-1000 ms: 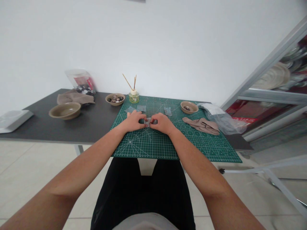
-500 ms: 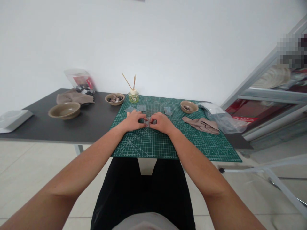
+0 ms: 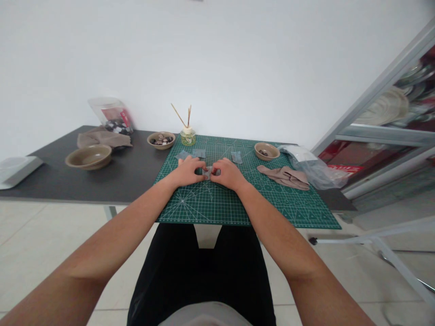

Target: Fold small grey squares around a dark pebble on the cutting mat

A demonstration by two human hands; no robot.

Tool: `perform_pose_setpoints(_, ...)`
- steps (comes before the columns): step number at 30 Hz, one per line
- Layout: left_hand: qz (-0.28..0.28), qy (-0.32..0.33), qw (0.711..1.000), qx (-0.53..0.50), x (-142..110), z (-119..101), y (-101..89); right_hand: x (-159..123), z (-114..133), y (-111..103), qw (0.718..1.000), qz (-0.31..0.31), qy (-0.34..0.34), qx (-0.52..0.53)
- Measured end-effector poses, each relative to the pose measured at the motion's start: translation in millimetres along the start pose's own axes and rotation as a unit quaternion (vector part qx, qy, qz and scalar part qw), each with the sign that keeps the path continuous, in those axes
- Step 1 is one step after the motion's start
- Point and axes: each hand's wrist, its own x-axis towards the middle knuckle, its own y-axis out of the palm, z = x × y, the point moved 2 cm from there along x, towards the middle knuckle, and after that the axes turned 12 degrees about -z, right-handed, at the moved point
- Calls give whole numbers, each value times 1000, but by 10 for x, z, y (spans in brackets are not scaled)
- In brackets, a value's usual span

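Over the green cutting mat (image 3: 204,203), my left hand (image 3: 188,172) and my right hand (image 3: 228,174) meet at a small clear plastic bag (image 3: 207,173). Thumb and fingers of each hand pinch it, the left from one side and the right from the other. Whether anything is inside the bag is too small to tell. Just beyond my hands lie more flat clear bags, one (image 3: 199,153) behind the left hand and another (image 3: 237,157) behind the right.
Bowls of stones stand at back left (image 3: 161,141) and right (image 3: 267,151). Another bowl (image 3: 89,157), a reed diffuser (image 3: 188,136), a plastic jar (image 3: 113,115), a white device (image 3: 20,171), a brown cloth (image 3: 284,177) and a larger plastic bag (image 3: 314,170) surround the mat.
Both hands keep their pinch on the small bag, nearly still. The whole view has shifted very slightly, with things on the table appearing a little further left.
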Motion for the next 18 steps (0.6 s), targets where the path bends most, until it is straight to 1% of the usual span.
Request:
perform_pose_setpoints(3,4,-4,1000,3,0,-6,-2,8,-18,33,999,14,-23,26)
perform_pose_setpoints(6,5,-10,1000,6,-3,-11,-7,12,-34,44,1000,-2,0,11)
perform_pose_setpoints(8,5,-13,1000,5,-5,-14,-12,6,-28,27,999,-23,23,-15)
perform_pose_setpoints(10,4,-16,1000,2,-6,-13,-15,-2,-10,4,999,-32,32,-29)
perform_pose_setpoints(12,4,-15,1000,0,-5,-7,-14,-6,13,-9,999,-23,20,-20)
perform_pose_setpoints(15,1,-8,1000,-1,1,9,-2,2,29,5,1000,8,-11,20)
perform_pose_setpoints(18,-2,0,1000,-1,3,21,12,13,12,35,999,19,-3,42)
